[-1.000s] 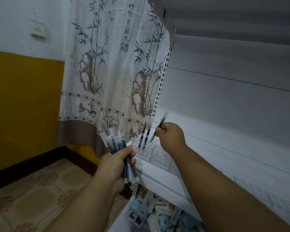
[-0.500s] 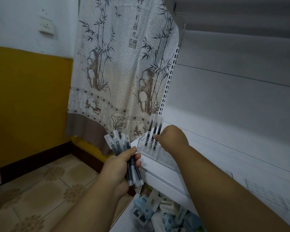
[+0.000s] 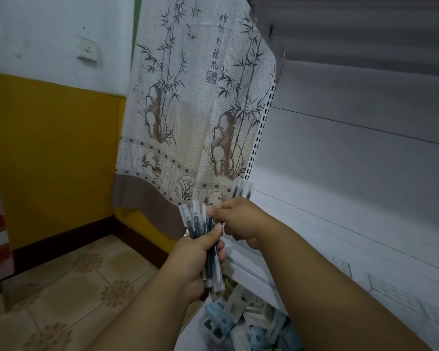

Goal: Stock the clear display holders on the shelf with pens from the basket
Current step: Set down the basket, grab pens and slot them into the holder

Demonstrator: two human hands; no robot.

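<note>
Right hand (image 3: 241, 219) moved back from holder to pen bundle (image 3: 208, 249), fingers pinching pen top; left hand (image 3: 198, 259) grips bundle; three pens (image 3: 241, 191) stand behind.

right hand (image 3: 241, 219) | left the holder, now at the bundle of pens (image 3: 203, 236) (left-held)

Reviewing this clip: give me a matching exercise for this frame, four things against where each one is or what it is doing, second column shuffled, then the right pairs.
Things
1. left hand
2. right hand
3. pens behind the right hand
4. bamboo-print curtain

States
A. hangs left of the white shelf unit
B. grips a bundle of pens
C. stand upright, tops showing
D. reaches its fingers to the top of the bundle

Pairs: 1-B, 2-D, 3-C, 4-A
</note>
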